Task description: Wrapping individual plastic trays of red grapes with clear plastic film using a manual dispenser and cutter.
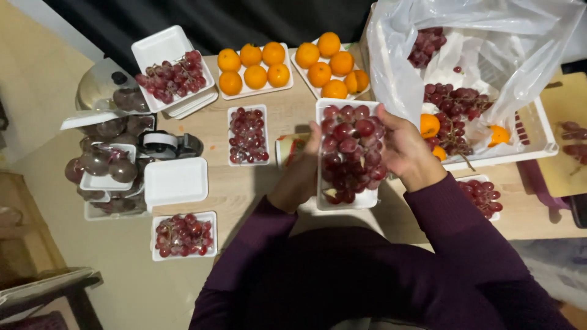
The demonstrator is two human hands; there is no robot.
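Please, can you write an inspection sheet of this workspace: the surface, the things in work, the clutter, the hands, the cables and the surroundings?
Surface: light wooden table, mostly covered with fruit trays.
Things in work: white foam tray of red grapes, held above the table by both hands.
Clutter: two white trays of oranges; three more grape trays; an empty white tray; wrapped trays stacked at the left; a white crate lined with a clear plastic bag, holding grapes and oranges.
Hands: left hand grips the tray's left edge; right hand grips its right edge.
Cables: nothing seen.
Surroundings: dark curtain behind; beige floor at the left.
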